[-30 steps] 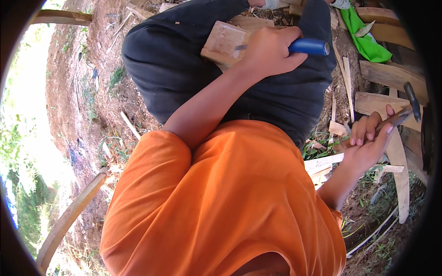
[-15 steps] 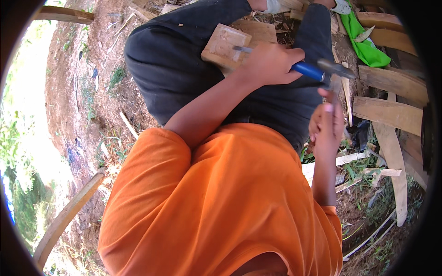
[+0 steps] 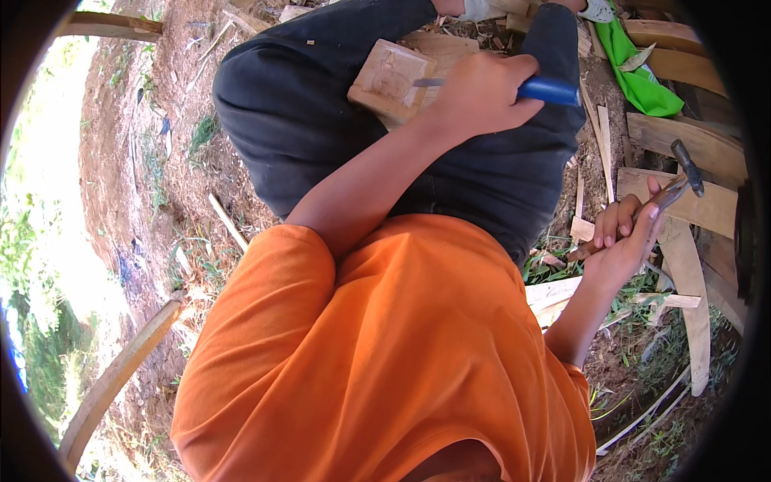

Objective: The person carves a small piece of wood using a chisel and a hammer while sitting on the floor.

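Observation:
My left hand (image 3: pixel 479 98) is wrapped round a chisel (image 3: pixel 549 91) with a blue handle. Its metal blade reaches left over a square wooden block (image 3: pixel 389 79), whose top face has a carved recess; whether the tip touches the wood is hard to tell. The block lies between my legs, against a flat wooden board (image 3: pixel 454 50). Out to the right, my right hand (image 3: pixel 628 238) grips a hammer by its wooden handle, with the dark hammer head (image 3: pixel 687 168) standing clear of the chisel.
Dark trousers (image 3: pixel 313 104) cover my bent legs around the block. Curved wooden planks (image 3: pixel 683 197) are stacked at the right, near a bright green bag (image 3: pixel 642 88). Wood offcuts and grass lie on the dirt ground. A curved timber (image 3: pixel 120 377) stands at lower left.
My right hand has swung the hammer away from the chisel's butt, out to the right and down. The left hand, still on the chisel, has shifted slightly up and right.

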Demonstrator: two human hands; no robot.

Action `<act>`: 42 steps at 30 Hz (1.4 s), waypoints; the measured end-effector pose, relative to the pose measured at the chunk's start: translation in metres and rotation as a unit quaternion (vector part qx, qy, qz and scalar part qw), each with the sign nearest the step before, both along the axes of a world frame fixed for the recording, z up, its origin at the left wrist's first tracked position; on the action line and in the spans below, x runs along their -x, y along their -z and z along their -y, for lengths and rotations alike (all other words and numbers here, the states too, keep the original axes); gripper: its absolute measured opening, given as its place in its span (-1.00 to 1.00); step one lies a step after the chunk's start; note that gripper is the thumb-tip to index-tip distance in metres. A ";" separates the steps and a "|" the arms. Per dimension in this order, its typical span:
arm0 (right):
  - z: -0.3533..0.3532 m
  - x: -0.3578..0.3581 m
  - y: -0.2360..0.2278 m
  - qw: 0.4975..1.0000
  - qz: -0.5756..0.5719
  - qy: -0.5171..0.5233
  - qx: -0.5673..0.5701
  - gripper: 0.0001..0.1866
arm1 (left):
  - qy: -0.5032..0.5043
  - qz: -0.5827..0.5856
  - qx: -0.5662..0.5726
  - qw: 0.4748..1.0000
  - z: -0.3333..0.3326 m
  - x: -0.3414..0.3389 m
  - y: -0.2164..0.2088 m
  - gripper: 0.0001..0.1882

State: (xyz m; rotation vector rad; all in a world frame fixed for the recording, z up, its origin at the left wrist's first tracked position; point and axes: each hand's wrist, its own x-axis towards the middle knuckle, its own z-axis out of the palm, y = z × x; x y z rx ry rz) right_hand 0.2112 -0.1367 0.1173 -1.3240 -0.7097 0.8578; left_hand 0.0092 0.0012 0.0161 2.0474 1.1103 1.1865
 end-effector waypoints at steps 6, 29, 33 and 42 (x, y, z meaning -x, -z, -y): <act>0.000 -0.015 -0.014 0.999 0.025 0.000 -0.020 -0.48 | -0.033 0.051 0.009 0.998 -0.008 0.010 -0.001 -0.70; -0.015 0.004 -0.021 0.997 0.029 -0.076 -0.010 -0.42 | -0.013 0.062 0.010 0.998 0.000 0.013 -0.004 -0.73; -0.021 0.012 -0.020 0.996 0.026 -0.089 -0.005 -0.40 | 0.012 0.033 -0.001 0.999 0.000 0.012 0.000 -0.72; -0.010 0.001 -0.018 0.995 -0.004 -0.094 -0.024 -0.41 | 0.103 -0.141 0.019 0.984 0.009 0.015 0.014 -0.74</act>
